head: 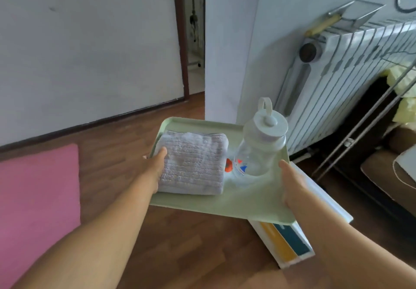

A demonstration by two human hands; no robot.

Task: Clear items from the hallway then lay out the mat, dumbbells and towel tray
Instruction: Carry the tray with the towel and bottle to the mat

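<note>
Leftmost, a pink mat (38, 201) lies flat on the wooden floor (191, 250), its edge well apart from the tray. Next comes the left hand (155, 169), its grip clenched on the left rim of the pale green tray (225, 205), thumb resting on a folded grey towel (193, 165) that lies on the tray's left half. Just beside the towel stands a clear water bottle (258, 151) with a white looped lid — upright, on the tray's right half. The right hand (292, 189) grasps the tray's right rim. Under that corner lies a white box (290, 243), and a white radiator (351, 86) stands against the wall behind.
</note>
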